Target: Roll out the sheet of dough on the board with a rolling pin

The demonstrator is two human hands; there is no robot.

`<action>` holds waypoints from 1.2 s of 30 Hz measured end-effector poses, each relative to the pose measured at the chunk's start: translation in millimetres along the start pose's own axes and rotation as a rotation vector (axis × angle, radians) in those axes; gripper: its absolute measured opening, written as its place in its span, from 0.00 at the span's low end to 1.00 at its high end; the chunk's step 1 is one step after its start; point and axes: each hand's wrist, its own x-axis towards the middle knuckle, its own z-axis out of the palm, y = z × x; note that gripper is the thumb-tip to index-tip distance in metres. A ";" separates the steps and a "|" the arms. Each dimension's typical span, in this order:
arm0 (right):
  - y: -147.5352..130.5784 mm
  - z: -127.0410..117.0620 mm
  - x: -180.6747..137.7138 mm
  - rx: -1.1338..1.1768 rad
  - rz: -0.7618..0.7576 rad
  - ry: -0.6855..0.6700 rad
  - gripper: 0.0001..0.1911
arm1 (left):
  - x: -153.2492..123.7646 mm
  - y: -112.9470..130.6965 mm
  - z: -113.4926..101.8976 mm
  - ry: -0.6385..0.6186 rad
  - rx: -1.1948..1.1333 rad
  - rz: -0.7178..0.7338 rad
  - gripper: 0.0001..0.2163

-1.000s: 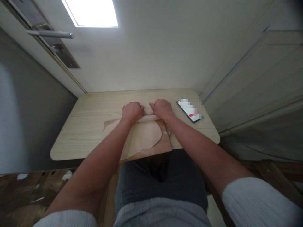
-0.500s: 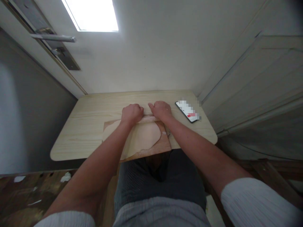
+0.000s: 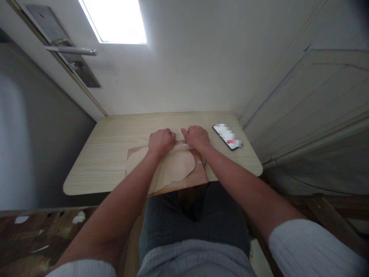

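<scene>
A thin, pale sheet of dough (image 3: pixel 177 167) lies flat on a brown wooden board (image 3: pixel 198 175) at the near edge of the table. Along the dough's far edge, a narrow strip of what looks like a rolling pin (image 3: pixel 181 143) shows between my fists. My left hand (image 3: pixel 162 141) is closed over its left part, and my right hand (image 3: pixel 196 136) is closed over its right part with the thumb pointing inward. Both hands cover most of the pin. My left forearm hides part of the dough and board.
The pale wooden table (image 3: pixel 95 154) stands against a white door with a metal handle (image 3: pixel 72 50). A phone (image 3: pixel 227 136) rests at the table's right. A metal ring (image 3: pixel 205 161) sits by the board's right edge. Paper scraps (image 3: pixel 78 217) litter the floor at left.
The view has shifted slightly, so the door handle and window appear lower and farther right. Both hands remain closed at the dough's far edge, with hardly any movement over the board.
</scene>
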 end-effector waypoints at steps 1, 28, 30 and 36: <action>-0.1 -0.1 -0.9 -0.001 0.000 0.004 0.33 | -0.9 0.1 0.1 0.003 -0.003 0.002 0.23; 1.9 -0.7 -50.8 0.090 0.040 0.083 0.22 | -57.4 13.4 -2.9 0.132 0.000 0.029 0.20; 2.2 -0.2 -55.0 0.094 0.040 0.079 0.23 | -62.7 15.3 -2.6 0.145 0.003 0.022 0.20; 1.8 1.0 -71.8 0.072 0.038 0.106 0.24 | -79.9 21.0 -5.2 0.141 0.013 0.019 0.20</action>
